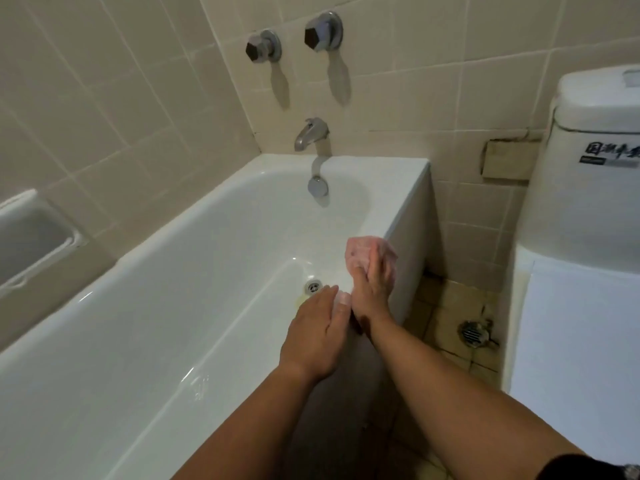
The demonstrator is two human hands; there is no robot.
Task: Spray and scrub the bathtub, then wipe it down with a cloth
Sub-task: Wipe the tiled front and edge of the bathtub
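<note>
Two hands work at one white bathtub (pixel 194 271), whose long axis runs from the lower left up toward the tiled end wall at the upper right, its tap end pointing that way. One pink cloth (pixel 363 252) sits bunched on the near rim close to that end. The right hand (pixel 375 289) lies over it, fingers curled down onto the fabric, gripping it. The left hand (pixel 317 332) rests just beside the right wrist at the same rim, fingers straight and held together (it holds nothing), pointing toward the one drain (pixel 313 285) in the tub floor. On the end wall are two handles, the left tap handle (pixel 263 46) and the right tap handle (pixel 323 31), with one spout (pixel 311 133) below them and one round overflow cover (pixel 318 186) lower still on the tub's inner end. One toilet (pixel 588 188) stands to the right, one floor drain (pixel 472 332) lies between it and the tub, and one recessed soap dish (pixel 31 237) sits in the long wall.
</note>
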